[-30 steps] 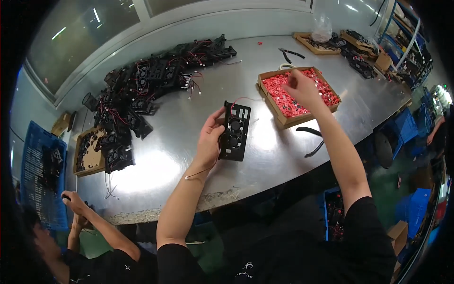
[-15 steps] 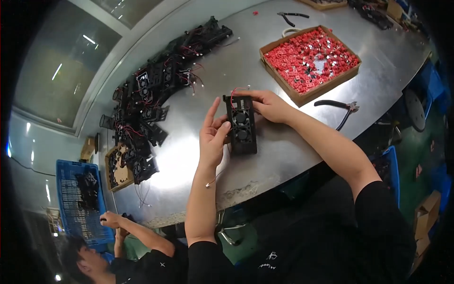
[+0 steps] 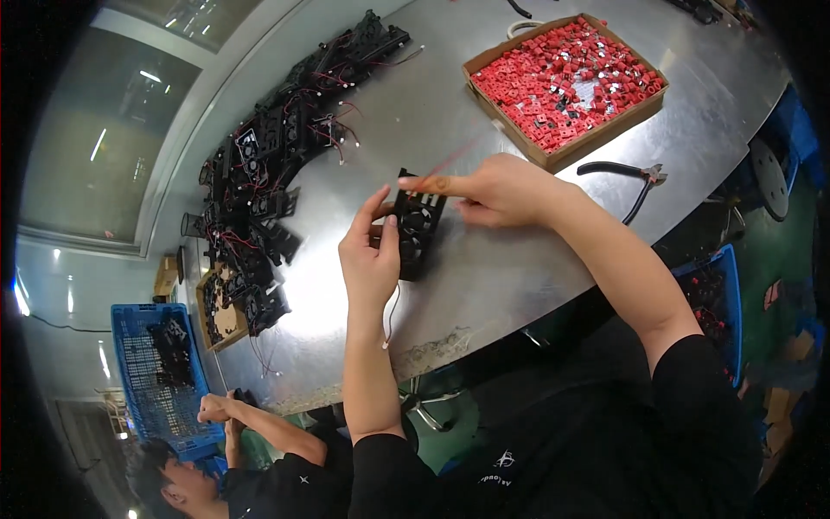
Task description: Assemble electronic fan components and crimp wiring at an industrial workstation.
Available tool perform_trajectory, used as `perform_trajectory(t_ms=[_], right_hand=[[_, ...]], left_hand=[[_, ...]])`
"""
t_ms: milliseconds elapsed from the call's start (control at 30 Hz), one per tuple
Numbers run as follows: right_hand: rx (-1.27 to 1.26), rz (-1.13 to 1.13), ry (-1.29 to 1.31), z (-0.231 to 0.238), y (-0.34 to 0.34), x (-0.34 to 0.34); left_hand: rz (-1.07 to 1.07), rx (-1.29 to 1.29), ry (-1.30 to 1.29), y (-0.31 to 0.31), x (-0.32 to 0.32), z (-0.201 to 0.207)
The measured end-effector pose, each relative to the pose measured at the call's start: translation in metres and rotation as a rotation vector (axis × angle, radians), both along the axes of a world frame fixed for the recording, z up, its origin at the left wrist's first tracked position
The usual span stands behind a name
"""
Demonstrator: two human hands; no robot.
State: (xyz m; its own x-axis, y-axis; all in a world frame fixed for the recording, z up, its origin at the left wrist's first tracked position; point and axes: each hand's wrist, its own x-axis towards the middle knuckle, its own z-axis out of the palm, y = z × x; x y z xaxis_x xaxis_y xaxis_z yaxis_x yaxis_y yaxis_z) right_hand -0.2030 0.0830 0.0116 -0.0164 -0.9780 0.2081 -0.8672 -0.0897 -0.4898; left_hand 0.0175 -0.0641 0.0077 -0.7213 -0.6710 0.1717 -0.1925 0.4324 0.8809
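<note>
Left hand (image 3: 370,259): thumb and fingers grasping black rectangular plastic two-fan module (image 3: 417,232), near front edge of silver metal counter (image 3: 493,290).
Right hand (image 3: 510,195): index finger across module's top end; can't tell if gripping thin red wire (image 3: 458,158), blurred.
Wire risk: snag or hard tug could strain its joint.
Module risk: one-sided hold, could twist under push.
Black-handled cutters (image 3: 648,176): near front edge, could catch right forearm.
Tan cardboard box (image 3: 609,128): red pieces (image 3: 553,86), blocks far side.
</note>
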Motion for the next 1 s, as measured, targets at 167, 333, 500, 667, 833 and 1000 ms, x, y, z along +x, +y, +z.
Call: perform_trajectory(t_ms=[167, 333, 500, 667, 833, 1000], right_hand=[[0.107, 0.301, 0.053, -0.002, 0.002, 0.042], [0.077, 0.381, 0.067, -0.002, 0.002, 0.041], [-0.255, 0.477, -0.475, 0.003, 0.011, 0.036], [-0.445, 0.18, -0.738, 0.004, 0.014, 0.038], [-0.452, 0.155, -0.777, -0.001, 0.008, 0.039], [-0.411, 0.127, -0.866, -0.001, 0.009, 0.038]], left_hand=[[0.003, 0.21, 0.252, -0.001, -0.004, -0.008], [0.087, 0.566, 0.497, -0.012, 0.002, -0.007], [-0.503, 1.054, 0.771, -0.009, 0.007, 0.002], [-0.892, 1.316, 0.797, 0.002, 0.007, 0.007], [-0.961, 1.338, 0.728, 0.009, 0.007, 0.004], [-1.012, 1.342, 0.752, 0.008, 0.001, 0.001]])
